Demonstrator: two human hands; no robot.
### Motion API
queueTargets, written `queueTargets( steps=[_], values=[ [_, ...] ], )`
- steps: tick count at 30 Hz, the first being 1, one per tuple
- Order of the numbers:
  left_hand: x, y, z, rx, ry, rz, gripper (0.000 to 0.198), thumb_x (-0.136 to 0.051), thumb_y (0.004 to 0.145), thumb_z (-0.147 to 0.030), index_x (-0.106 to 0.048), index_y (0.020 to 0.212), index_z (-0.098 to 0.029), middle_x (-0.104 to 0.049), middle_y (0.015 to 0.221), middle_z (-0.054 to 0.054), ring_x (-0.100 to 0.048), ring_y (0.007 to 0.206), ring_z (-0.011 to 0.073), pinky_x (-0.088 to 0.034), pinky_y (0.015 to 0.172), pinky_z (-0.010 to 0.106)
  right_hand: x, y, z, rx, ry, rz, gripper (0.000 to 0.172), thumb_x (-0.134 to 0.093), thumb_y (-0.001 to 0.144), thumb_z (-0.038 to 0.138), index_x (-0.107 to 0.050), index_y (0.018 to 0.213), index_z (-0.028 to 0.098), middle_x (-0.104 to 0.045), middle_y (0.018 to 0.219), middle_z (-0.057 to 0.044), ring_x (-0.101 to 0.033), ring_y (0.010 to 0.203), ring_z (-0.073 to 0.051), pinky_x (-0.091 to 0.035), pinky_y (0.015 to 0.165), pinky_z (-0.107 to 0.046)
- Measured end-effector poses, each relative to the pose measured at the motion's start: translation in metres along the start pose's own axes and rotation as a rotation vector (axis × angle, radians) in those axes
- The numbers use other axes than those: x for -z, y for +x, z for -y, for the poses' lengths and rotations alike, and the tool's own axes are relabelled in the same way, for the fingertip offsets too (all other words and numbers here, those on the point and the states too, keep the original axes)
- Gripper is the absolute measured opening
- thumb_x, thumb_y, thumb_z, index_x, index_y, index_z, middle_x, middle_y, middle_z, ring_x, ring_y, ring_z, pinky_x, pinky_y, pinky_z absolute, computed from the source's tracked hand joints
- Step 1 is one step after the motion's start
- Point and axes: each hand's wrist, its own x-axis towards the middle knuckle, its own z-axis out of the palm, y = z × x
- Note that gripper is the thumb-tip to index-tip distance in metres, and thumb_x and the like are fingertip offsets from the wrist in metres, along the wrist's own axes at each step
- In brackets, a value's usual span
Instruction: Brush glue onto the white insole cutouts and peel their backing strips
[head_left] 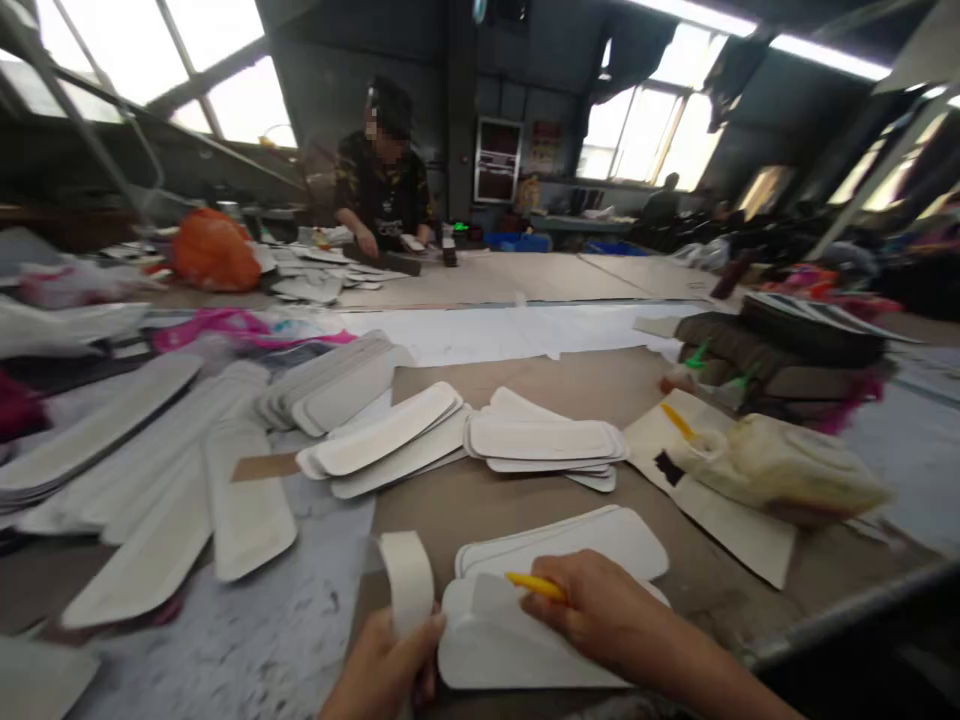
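My left hand point(394, 655) pinches a curled off-white strip point(407, 575) at the front of the table, beside a rounded white panel point(510, 650). Over that panel, my right hand point(592, 610) is closed around a slim yellow stick-like tool point(536, 584), its tip pointing left. What kind of tool it is I cannot tell. More white panels point(585, 535) lie stacked just behind, partly under my right hand. Farther back are two overlapping piles, one of white panels point(390, 430) and one of shorter-looking white panels point(540, 440).
Many long white panels point(247, 500) fan across the left side. At right, a yellow stick point(677, 420) stands by a small tub, near a plastic bag point(802, 470) and green-tipped bottles point(697, 357). Dark stacked pieces point(787, 360) lie behind. Across the table a person point(386, 180) works.
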Motion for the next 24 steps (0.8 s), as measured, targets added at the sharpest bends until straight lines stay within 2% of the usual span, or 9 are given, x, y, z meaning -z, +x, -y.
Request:
queueTargets(
  steps=[4, 9, 14, 21, 24],
  values=[
    [-0.001, 0.007, 0.004, 0.023, -0.107, 0.007, 0.034, -0.048, 0.069, -0.047, -0.048, 0.051, -0.018, -0.046, 0.039, -0.003, -0.043, 0.039, 0.0104, -0.035, 0.044, 0.024, -0.012, 0.026, 0.01, 0.051, -0.031, 0.152, 0.021, -0.049, 0.078, 0.032, -0.059, 0.069, 0.016, -0.06, 0.069, -0.002, -0.049, 0.061, -0.013, -0.029, 0.054, -0.022],
    [-0.005, 0.008, -0.002, 0.054, -0.187, 0.038, 0.032, -0.049, 0.062, -0.048, -0.047, 0.053, -0.018, -0.046, 0.04, -0.004, -0.041, 0.037, 0.0089, -0.033, 0.041, 0.023, -0.02, 0.036, 0.008, 0.041, -0.05, 0.249, 0.019, -0.052, 0.073, 0.031, -0.062, 0.069, 0.015, -0.061, 0.067, -0.003, -0.051, 0.059, -0.014, -0.029, 0.051, -0.021],
    [-0.002, 0.006, -0.005, 0.093, -0.196, 0.028, 0.033, -0.05, 0.06, -0.05, -0.046, 0.054, -0.018, -0.047, 0.04, -0.004, -0.042, 0.037, 0.009, -0.034, 0.041, 0.023, -0.025, 0.04, 0.003, 0.017, -0.165, 0.238, 0.021, -0.052, 0.074, 0.032, -0.066, 0.075, 0.016, -0.065, 0.073, -0.007, -0.056, 0.065, -0.017, -0.032, 0.055, -0.024],
    [-0.004, 0.007, -0.003, 0.096, -0.143, -0.007, 0.043, -0.046, 0.064, -0.057, -0.044, 0.044, -0.018, -0.049, 0.039, 0.0, -0.044, 0.036, 0.0089, -0.035, 0.042, 0.023, -0.027, 0.042, 0.003, 0.01, -0.219, 0.231, 0.024, -0.052, 0.076, 0.034, -0.067, 0.082, 0.016, -0.067, 0.083, -0.012, -0.059, 0.076, -0.024, -0.036, 0.062, -0.029],
    [-0.008, 0.009, 0.001, 0.114, -0.114, -0.031, 0.044, -0.049, 0.062, -0.059, -0.047, 0.047, -0.018, -0.047, 0.035, -0.002, -0.042, 0.033, 0.0094, -0.034, 0.039, 0.022, -0.028, 0.042, 0.003, 0.026, -0.221, 0.229, 0.026, -0.051, 0.077, 0.035, -0.068, 0.084, 0.016, -0.067, 0.086, -0.012, -0.06, 0.08, -0.025, -0.037, 0.064, -0.029]
  ],
)
